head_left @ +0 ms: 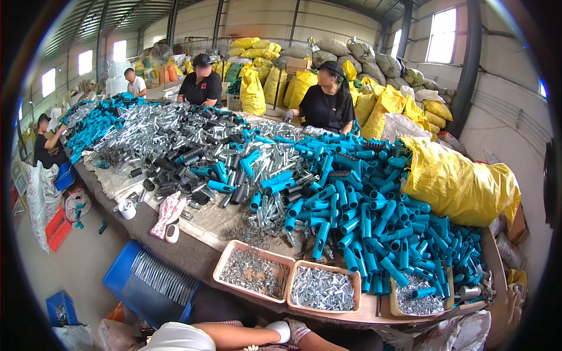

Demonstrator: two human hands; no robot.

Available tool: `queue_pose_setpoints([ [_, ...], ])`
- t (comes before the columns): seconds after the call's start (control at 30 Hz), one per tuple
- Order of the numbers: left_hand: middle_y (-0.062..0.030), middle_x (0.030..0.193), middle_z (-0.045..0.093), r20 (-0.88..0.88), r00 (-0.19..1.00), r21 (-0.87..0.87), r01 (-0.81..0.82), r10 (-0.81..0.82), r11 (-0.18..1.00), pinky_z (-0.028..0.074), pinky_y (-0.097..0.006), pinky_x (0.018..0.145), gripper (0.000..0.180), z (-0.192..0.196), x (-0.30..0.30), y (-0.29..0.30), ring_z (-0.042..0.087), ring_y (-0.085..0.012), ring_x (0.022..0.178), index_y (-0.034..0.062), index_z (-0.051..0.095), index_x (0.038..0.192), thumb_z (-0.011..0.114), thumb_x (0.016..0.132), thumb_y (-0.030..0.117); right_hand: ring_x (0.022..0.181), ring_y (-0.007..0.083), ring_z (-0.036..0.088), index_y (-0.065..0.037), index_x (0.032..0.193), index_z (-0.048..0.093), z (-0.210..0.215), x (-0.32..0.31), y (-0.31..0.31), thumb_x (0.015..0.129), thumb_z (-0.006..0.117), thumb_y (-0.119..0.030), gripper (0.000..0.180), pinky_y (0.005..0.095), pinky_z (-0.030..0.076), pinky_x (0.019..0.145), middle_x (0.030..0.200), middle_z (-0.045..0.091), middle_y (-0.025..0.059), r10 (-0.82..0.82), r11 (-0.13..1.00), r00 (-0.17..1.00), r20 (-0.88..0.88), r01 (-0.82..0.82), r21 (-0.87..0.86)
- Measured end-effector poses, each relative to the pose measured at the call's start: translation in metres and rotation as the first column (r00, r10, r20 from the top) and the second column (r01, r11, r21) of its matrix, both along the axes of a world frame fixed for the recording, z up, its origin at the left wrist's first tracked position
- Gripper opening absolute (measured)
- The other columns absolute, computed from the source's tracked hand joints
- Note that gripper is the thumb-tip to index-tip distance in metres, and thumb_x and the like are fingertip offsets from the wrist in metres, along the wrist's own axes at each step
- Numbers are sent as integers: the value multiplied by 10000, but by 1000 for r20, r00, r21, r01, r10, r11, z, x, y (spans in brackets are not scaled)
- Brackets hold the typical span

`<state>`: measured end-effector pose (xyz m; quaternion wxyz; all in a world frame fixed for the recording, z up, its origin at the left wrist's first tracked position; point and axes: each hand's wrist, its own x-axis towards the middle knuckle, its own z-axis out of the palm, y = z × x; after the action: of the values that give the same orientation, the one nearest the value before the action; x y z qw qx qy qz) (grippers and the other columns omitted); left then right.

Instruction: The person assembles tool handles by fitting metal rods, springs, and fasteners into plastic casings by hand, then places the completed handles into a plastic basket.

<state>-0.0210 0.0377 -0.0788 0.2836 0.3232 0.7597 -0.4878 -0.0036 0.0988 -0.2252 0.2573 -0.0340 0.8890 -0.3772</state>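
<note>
At the lower edge my left forearm reaches to the right, ending in my left hand, which wears something white like a glove. Beside it is my right hand, in a pale, patterned covering. The two lie close together below the table's front edge, and their fingers do not show clearly. I cannot make out whether either holds anything. Just beyond them stand a tray of small metal parts, a tray of short silver pins and another tray of small silver parts.
A large pile of teal plastic handles covers the table's right, under a yellow sack. Metal tubes and black sleeves heap up to the left. A blue crate holds metal rods. Several people work around the table's far side.
</note>
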Motion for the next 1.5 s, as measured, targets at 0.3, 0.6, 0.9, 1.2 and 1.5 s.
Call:
queue_pose_setpoints([
  [0.3, -10, 1281, 598, 38, 996, 109, -88, 84, 990, 396, -431, 1046, 500, -13, -9, -14, 529, -196, 1216, 210, 625, 1210, 743, 748, 357, 1221, 326, 545, -74, 1355, 497, -10, -14, -2, 918, 554, -360, 525, 378, 443, 1028, 1306, 564, 214, 97, 994, 995, -7, -96, 55],
  [0.6, -27, 1243, 607, 117, 985, 239, -154, 129, 959, 410, -428, 1012, 483, -12, -16, -5, 543, -205, 1171, 187, 631, 1187, 738, 749, 361, 1216, 324, 550, -77, 1353, 499, -2, -9, 5, 911, 564, -348, 522, 377, 447, 1023, 1302, 568, 212, 156, 980, 987, 21, -158, 120],
  [0.9, -44, 1205, 616, 184, 972, 361, -208, 150, 909, 423, -426, 978, 468, -17, -16, -7, 556, -215, 1126, 165, 638, 1163, 733, 751, 365, 1211, 321, 555, -80, 1351, 501, 19, -8, 12, 905, 573, -335, 518, 376, 451, 1018, 1297, 572, 209, 198, 962, 979, 37, -202, 185],
  [1.2, -60, 1167, 625, 247, 955, 481, -266, 162, 836, 436, -423, 944, 456, -27, -13, -10, 570, -224, 1082, 142, 644, 1139, 727, 752, 369, 1205, 319, 560, -84, 1349, 504, 49, -15, 20, 898, 582, -323, 516, 375, 456, 1014, 1293, 575, 207, 242, 934, 969, 50, -247, 257],
  [1.5, -77, 1129, 634, 313, 934, 537, -322, 170, 779, 450, -421, 910, 448, -59, -8, -31, 583, -233, 1037, 120, 650, 1116, 722, 754, 373, 1200, 316, 565, -87, 1347, 506, 70, -30, 8, 892, 591, -311, 514, 374, 460, 1009, 1289, 579, 204, 276, 920, 959, 63, -283, 272],
])
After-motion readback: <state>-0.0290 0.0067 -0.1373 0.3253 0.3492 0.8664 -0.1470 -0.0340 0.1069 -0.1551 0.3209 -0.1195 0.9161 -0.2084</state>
